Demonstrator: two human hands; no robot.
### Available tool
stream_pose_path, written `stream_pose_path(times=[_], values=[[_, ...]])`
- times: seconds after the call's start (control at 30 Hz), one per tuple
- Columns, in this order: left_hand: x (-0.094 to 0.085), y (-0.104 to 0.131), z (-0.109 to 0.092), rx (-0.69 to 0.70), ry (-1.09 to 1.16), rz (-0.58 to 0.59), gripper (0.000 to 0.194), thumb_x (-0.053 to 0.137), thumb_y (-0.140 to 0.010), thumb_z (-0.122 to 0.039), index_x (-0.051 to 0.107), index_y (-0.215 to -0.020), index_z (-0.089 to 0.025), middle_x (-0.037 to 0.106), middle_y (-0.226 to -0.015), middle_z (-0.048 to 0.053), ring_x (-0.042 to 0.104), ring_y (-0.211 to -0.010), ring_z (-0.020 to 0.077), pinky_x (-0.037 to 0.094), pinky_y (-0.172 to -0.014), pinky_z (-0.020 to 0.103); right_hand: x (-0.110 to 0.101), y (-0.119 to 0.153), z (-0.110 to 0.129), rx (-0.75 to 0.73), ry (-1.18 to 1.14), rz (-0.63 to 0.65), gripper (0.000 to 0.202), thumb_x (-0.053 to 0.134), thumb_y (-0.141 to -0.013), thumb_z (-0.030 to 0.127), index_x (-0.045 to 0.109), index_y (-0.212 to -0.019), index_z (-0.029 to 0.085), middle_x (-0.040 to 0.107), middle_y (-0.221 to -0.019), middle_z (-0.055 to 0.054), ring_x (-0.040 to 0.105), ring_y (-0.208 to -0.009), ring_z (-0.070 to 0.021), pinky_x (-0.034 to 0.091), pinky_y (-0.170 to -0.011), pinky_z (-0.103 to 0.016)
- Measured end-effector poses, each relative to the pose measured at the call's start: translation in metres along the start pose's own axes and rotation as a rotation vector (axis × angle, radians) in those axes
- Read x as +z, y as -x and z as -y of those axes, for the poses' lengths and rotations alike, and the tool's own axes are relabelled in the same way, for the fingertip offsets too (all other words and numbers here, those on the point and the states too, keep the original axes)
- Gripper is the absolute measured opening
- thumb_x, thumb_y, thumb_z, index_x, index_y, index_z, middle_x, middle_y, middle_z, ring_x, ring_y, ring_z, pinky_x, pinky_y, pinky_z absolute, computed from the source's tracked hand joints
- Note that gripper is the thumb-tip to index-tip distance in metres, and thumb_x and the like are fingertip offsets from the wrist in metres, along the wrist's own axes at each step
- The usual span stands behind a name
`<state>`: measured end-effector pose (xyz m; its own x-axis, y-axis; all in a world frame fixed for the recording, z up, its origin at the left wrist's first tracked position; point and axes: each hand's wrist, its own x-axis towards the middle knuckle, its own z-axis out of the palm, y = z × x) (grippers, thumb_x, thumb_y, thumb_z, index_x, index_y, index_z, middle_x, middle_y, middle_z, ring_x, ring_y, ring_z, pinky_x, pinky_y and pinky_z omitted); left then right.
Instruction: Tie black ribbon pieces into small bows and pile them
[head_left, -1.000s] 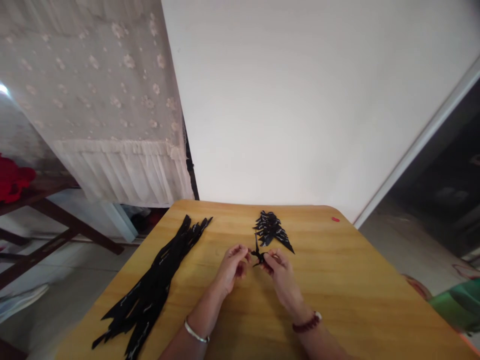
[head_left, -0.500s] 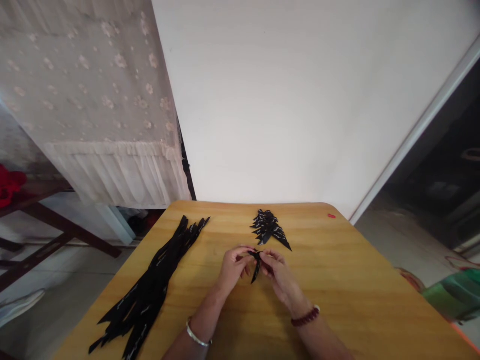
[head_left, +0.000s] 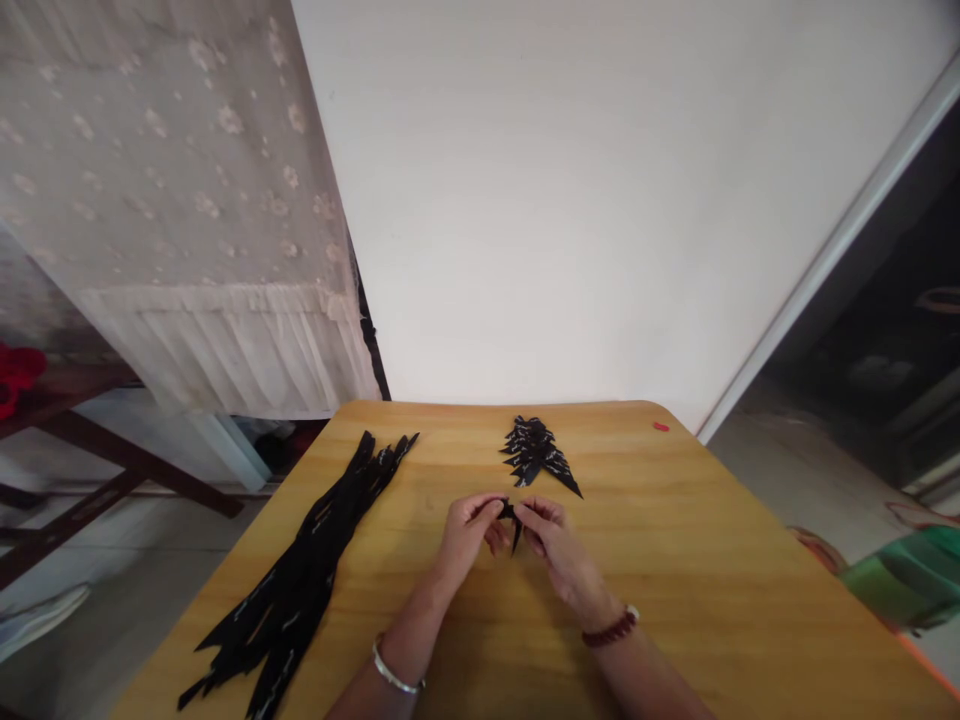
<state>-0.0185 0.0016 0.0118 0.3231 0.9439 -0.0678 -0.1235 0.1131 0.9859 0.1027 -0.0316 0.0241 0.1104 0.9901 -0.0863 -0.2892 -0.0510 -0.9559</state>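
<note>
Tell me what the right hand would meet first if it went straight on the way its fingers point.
The black strip at its fingertips; just beyond, probably the left hand, though depth is hard to judge from this one view.

My feed shows soft, diffuse indoor light, brightest across the smooth white wall panel [head_left: 525, 220]; I cannot tell its source. The dim doorway [head_left: 892, 300] at right loses detail in darkness. Faint shadow darkens the yellow wooden bench [head_left: 697, 560] between the forearms. My wide lens stretches the edges, and the small black fabric strip [head_left: 508, 510] looks soft, its folds unreadable.
</note>
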Motion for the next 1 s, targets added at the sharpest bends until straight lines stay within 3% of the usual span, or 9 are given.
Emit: stream_pose_path(times=[0.07,0.23,0.37,0.47,0.57,0.63,0.73,0.83,1.0], values=[[0.002,0.0,0.0,-0.015,0.002,-0.02,0.032,0.057,-0.064,-0.038,0.059,-0.081,-0.011,0.054,-0.04,-0.002,0.051,-0.035,0.0121,0.036,-0.031,0.019,0.002,-0.001,-0.001,-0.039,0.065,-0.022,0.023,0.063,-0.062,0.036,0.053,-0.055,0.016,0.035,-0.041,0.008,0.023,-0.036,-0.0038,0.015,-0.035,-0.019],[0.006,0.0,0.001,-0.004,0.036,-0.053,0.028,0.055,-0.064,-0.041,0.051,-0.058,-0.014,0.051,-0.038,-0.003,0.05,-0.032,0.0108,0.035,-0.03,0.018,0.007,-0.001,-0.009,-0.25,0.26,-0.054,0.019,0.059,-0.065,0.033,0.053,-0.055,0.017,0.05,-0.048,0.003,0.042,-0.045,-0.0099,0.032,-0.044,-0.022],[0.008,0.002,0.002,-0.038,0.066,-0.051,0.031,0.054,-0.064,-0.045,0.047,-0.057,-0.015,0.05,-0.039,-0.004,0.048,-0.028,0.0107,0.031,-0.026,0.017,0.008,0.0,-0.015,-0.349,0.414,-0.061,0.013,0.055,-0.068,0.03,0.055,-0.06,0.02,0.054,-0.052,0.002,0.048,-0.049,-0.0124,0.036,-0.05,-0.023],[0.007,0.004,-0.001,-0.047,0.069,-0.083,0.034,0.051,-0.066,-0.046,0.054,-0.068,-0.012,0.053,-0.043,-0.003,0.045,-0.024,0.0089,0.027,-0.024,0.017,0.007,-0.001,-0.014,-0.323,0.397,-0.033,0.014,0.054,-0.07,0.03,0.056,-0.061,0.02,0.055,-0.053,0.001,0.049,-0.049,-0.0128,0.036,-0.05,-0.023],[0.004,0.004,-0.007,-0.012,0.073,-0.213,0.035,0.051,-0.067,-0.044,0.058,-0.081,-0.012,0.064,-0.068,0.003,0.042,-0.023,0.0047,0.026,-0.024,0.017,0.003,-0.003,-0.009,-0.296,0.36,-0.092,0.016,0.056,-0.068,0.032,0.056,-0.06,0.018,0.053,-0.052,0.001,0.046,-0.048,-0.0125,0.035,-0.048,-0.023],[0.003,0.004,-0.01,-0.025,0.082,-0.232,0.032,0.055,-0.065,-0.039,0.059,-0.082,-0.012,0.064,-0.081,0.006,0.04,-0.023,0.0026,0.026,-0.024,0.017,0.001,-0.005,-0.007,-0.299,0.356,-0.141,0.017,0.058,-0.066,0.033,0.056,-0.06,0.017,0.053,-0.053,0.001,0.045,-0.049,-0.0125,0.035,-0.048,-0.024],[0.003,0.005,-0.011,-0.119,0.12,-0.106,0.029,0.062,-0.059,-0.03,0.061,-0.08,-0.01,0.063,-0.065,0.004,0.047,-0.031,0.0067,0.033,-0.028,0.018,0.002,-0.005,-0.004,-0.312,0.346,-0.158,0.019,0.059,-0.064,0.035,0.056,-0.059,0.017,0.055,-0.055,-0.001,0.047,-0.052,-0.0133,0.036,-0.05,-0.024],[0.006,0.005,-0.01,-0.111,0.157,-0.006,0.02,0.065,-0.055,-0.024,0.061,-0.069,-0.009,0.058,-0.054,0.002,0.054,-0.044,0.0106,0.042,-0.037,0.02,0.005,-0.004,-0.002,-0.3,0.328,-0.162,0.023,0.062,-0.061,0.038,0.055,-0.053,0.017,0.053,-0.051,0.0,0.046,-0.05,-0.0129,0.036,-0.048,-0.024],[0.004,0.002,-0.006,-0.08,0.207,-0.074,0.017,0.066,-0.054,-0.024,0.054,-0.056,-0.011,0.054,-0.046,0.0,0.049,-0.04,0.0089,0.041,-0.038,0.02,0.005,-0.001,-0.002,-0.138,0.185,-0.088,0.033,0.054,-0.068,0.047,0.049,-0.053,0.018,0.036,-0.037,0.007,0.028,-0.034,-0.0065,0.02,-0.034,-0.02]])
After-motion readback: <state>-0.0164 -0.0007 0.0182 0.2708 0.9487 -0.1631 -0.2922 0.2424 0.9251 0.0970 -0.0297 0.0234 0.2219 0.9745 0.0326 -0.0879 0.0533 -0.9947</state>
